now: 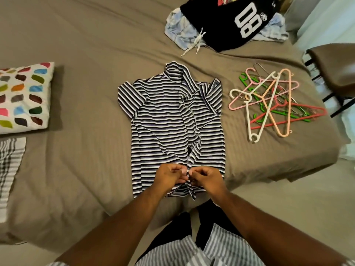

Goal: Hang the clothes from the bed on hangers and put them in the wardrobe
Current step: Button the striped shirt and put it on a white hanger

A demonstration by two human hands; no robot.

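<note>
A black-and-white striped short-sleeved shirt (pixel 163 120) lies flat on the brown bed (pixel 86 54), collar away from me, its front placket partly open. At the hem, my left hand (pixel 170 174) and my right hand (pixel 206 177) pinch the two front edges close together. To the right of the shirt lies a heap of plastic hangers (pixel 272 100) in pink, white, green, red and peach. At the far end of the bed sits a black jersey (pixel 230 20) with "80" on it, on top of a light blue denim garment (pixel 178 29).
A white pillow with coloured spots (pixel 25 96) lies at the left, with striped grey cloth (pixel 9 166) below it. A dark chair (pixel 334 73) stands beyond the bed's right edge. The bed's near corner ends at the right, over pale floor (pixel 288 198).
</note>
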